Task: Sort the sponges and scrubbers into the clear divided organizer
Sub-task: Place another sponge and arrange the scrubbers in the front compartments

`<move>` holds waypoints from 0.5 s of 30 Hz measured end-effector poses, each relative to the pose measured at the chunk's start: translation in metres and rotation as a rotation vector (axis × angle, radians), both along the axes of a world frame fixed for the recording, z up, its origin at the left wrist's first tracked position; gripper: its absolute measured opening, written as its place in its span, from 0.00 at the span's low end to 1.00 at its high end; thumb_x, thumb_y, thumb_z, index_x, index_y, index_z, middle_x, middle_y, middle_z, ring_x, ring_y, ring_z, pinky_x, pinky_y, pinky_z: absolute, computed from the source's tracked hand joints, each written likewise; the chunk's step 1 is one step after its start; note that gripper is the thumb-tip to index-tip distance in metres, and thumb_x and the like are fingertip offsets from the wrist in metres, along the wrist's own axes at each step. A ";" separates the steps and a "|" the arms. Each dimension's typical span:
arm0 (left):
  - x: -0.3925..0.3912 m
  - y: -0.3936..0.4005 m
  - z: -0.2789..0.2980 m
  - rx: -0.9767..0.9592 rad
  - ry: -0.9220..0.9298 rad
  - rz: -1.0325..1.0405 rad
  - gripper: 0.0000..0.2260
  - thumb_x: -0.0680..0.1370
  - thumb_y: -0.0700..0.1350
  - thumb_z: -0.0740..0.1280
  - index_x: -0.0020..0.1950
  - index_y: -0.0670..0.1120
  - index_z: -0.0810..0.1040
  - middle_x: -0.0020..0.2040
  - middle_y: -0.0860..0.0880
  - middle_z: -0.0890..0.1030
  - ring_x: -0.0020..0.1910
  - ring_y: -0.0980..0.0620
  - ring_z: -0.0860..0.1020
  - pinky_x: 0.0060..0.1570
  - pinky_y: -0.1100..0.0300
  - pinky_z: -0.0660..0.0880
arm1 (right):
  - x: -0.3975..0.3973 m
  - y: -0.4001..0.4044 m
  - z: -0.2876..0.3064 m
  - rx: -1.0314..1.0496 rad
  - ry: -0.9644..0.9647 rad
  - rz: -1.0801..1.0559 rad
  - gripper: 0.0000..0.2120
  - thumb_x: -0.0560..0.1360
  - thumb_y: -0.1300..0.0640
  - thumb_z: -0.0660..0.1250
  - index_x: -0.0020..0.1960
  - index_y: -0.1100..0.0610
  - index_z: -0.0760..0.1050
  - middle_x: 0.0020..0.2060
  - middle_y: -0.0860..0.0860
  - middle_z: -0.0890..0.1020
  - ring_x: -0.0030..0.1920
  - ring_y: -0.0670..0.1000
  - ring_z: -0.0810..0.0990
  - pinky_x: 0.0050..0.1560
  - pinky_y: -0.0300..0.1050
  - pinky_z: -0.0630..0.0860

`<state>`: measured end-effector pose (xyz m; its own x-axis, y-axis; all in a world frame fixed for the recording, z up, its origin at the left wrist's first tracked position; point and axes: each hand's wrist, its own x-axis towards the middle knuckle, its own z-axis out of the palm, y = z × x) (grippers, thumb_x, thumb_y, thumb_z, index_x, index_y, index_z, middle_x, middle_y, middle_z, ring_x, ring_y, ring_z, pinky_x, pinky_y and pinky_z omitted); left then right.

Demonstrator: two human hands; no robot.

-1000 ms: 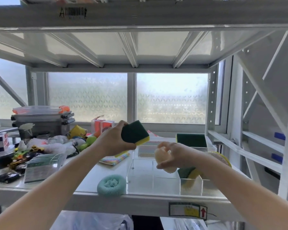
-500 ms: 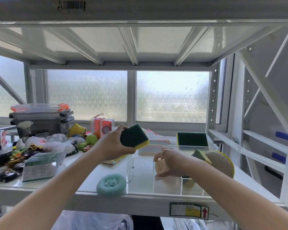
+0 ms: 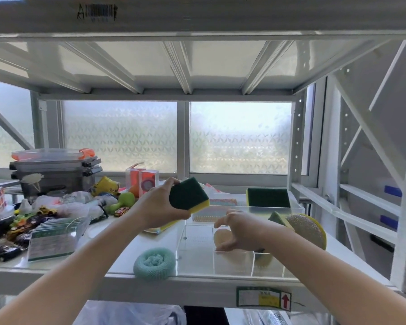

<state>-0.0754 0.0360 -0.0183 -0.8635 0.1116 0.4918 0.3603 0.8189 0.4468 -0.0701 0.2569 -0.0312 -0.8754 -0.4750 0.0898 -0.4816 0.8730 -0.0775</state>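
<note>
Right hand covers part of the beige sponge; its grip is unclear. Toy clutter at nine o'clock is too small to identify. Both forearms are cropped at six o'clock.

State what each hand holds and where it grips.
Left hand grips the green-and-yellow sponge by its left edge. Right hand holds nothing, fingers spread above the round beige sponge.

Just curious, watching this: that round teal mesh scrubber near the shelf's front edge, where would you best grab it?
Probably from above, fingers pinching opposite sides of the teal mesh scrubber's puffy outer ring. It lies flat, hollow upward, with the clear organizer close on its right, so top access looks freest.
</note>
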 end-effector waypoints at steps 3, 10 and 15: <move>-0.002 0.002 0.004 -0.005 0.009 0.007 0.30 0.63 0.53 0.74 0.62 0.55 0.65 0.46 0.54 0.76 0.43 0.55 0.78 0.41 0.60 0.79 | 0.001 0.007 0.020 -0.026 -0.017 -0.034 0.31 0.70 0.45 0.73 0.70 0.50 0.69 0.67 0.50 0.73 0.65 0.52 0.73 0.66 0.48 0.70; -0.010 0.021 0.011 0.049 0.022 -0.048 0.31 0.64 0.51 0.76 0.64 0.54 0.67 0.50 0.53 0.75 0.49 0.54 0.75 0.45 0.64 0.75 | 0.003 0.048 0.069 0.025 -0.045 -0.165 0.29 0.69 0.48 0.74 0.67 0.54 0.72 0.55 0.50 0.75 0.51 0.50 0.73 0.52 0.43 0.72; -0.027 0.055 0.017 0.027 0.022 -0.084 0.36 0.62 0.54 0.78 0.66 0.56 0.66 0.55 0.51 0.76 0.52 0.50 0.75 0.52 0.55 0.76 | 0.006 0.085 0.076 0.014 -0.023 -0.237 0.28 0.70 0.48 0.74 0.67 0.53 0.71 0.61 0.51 0.76 0.54 0.50 0.74 0.56 0.43 0.72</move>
